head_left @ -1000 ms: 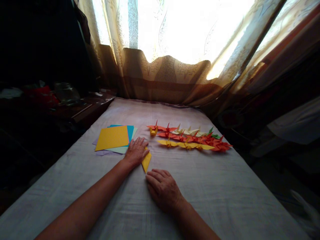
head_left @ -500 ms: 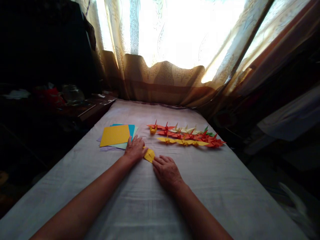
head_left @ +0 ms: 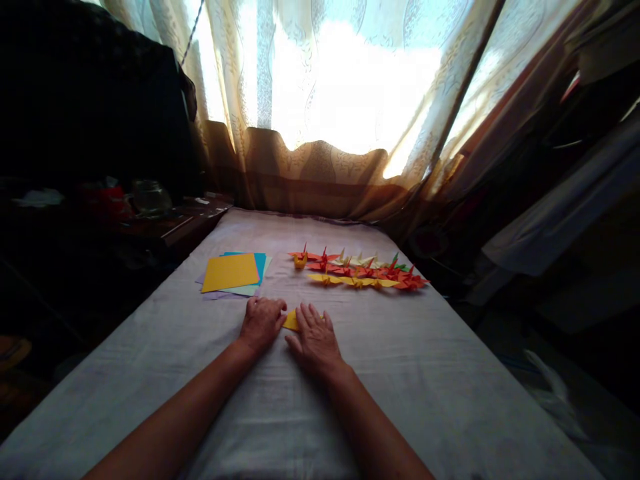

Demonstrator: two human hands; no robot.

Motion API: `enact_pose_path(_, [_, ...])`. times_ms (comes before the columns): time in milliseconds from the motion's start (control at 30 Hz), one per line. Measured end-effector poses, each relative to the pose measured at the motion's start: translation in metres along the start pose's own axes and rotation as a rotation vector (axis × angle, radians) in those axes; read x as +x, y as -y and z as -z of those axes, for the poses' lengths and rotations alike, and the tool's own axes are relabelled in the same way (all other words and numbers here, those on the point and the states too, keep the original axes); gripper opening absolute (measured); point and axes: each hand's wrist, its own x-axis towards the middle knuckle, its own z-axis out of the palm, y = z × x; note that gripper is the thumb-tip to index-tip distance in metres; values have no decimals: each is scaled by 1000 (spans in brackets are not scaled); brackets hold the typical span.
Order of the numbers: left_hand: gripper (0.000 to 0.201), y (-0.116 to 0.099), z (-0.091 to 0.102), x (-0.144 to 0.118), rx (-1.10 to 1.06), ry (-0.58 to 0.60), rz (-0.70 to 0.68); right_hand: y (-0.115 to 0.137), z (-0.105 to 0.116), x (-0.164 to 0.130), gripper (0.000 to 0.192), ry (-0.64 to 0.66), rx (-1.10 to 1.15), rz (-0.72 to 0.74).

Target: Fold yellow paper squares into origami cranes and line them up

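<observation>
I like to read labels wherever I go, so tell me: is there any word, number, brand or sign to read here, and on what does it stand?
None can be read.
The yellow folded paper under the left hand and right hand is plain.
The stack of coloured sheets and the origami cranes show no print.
The glass jar on the dark side table is too dim to tell.
</observation>
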Motion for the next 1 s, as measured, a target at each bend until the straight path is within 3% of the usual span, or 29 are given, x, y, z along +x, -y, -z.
enact_pose_path(167, [30, 1, -6, -4, -9, 14, -69, 1, 4, -8, 62, 133, 34, -59])
enact_pose_path(400, [35, 4, -1, -1, 39, 77, -126, -28, 12, -29, 62, 123, -5, -236])
enact_pose_path(533, [39, -16, 0, 4, 44, 123, -170, -27, 10, -29, 62, 103, 5, -235])
enact_pose_path(700, [50, -38, -19, 4, -7, 272, -224, -26, 11, -29, 63, 132, -13, -243])
enact_pose_path(833, [61, -23, -20, -7, -21, 355, -214, -26, 12, -29, 65, 145, -15, -247])
enact_pose_path(1000, [62, 5, 2, -24, 1, 424, -208, -25, 12, -28, 64, 138, 6, -264])
